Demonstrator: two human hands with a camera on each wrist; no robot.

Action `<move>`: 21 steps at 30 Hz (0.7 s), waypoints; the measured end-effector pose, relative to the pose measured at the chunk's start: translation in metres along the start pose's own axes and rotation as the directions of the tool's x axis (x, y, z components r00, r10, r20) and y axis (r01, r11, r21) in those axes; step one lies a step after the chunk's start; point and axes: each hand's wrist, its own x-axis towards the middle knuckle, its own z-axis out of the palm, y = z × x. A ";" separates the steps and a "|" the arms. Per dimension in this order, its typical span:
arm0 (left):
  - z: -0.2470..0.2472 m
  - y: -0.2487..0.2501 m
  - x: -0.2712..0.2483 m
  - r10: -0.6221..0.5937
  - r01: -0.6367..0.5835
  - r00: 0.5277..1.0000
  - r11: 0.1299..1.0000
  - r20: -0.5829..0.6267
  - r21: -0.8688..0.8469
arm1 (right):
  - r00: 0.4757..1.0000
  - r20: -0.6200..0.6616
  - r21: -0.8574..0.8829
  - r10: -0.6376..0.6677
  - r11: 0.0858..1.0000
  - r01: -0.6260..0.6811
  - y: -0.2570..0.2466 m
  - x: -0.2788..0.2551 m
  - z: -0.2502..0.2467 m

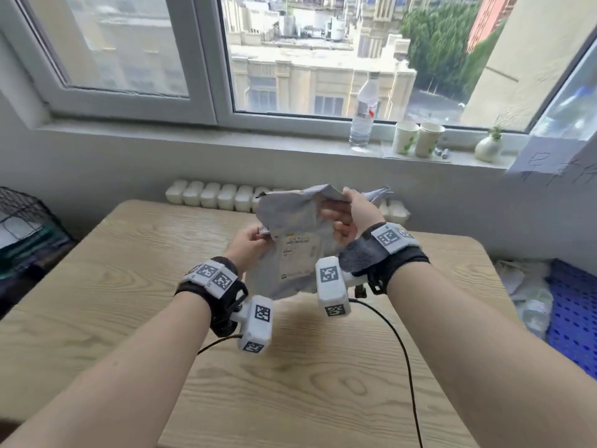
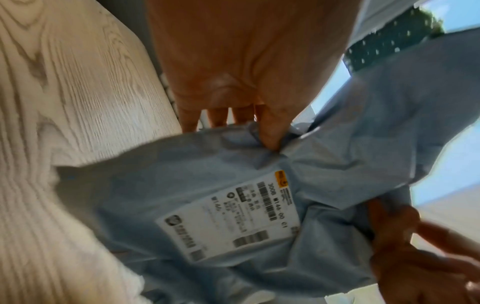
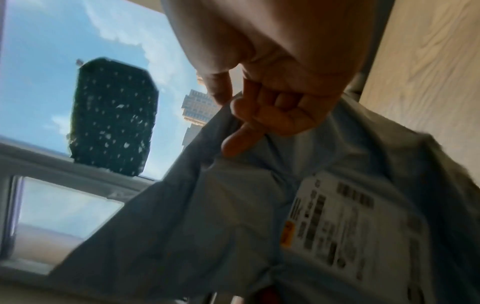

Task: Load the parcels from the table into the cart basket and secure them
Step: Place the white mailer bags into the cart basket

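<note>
Fingers (image 2: 270, 131) of both hands clamped on soft grey plastic mailer parcel (image 1: 290, 221), above bench (image 1: 129, 286); light, floppy, pinch 12 o'clock edge.

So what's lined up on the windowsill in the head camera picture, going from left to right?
Clear plastic water bottle → first paper cup → second paper cup → small white vase with a green sprig.

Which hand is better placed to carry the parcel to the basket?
Left, probably. The wire basket sits at the table's left edge, nearer the left hand. Both hands grip the parcel; the right hand would reach across.
</note>
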 end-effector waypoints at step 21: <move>-0.233 -0.060 -0.070 -0.237 -0.038 0.897 0.801 -0.374 -0.598 | 0.980 0.122 -0.421 -0.157 0.886 0.194 0.089 -0.030 0.183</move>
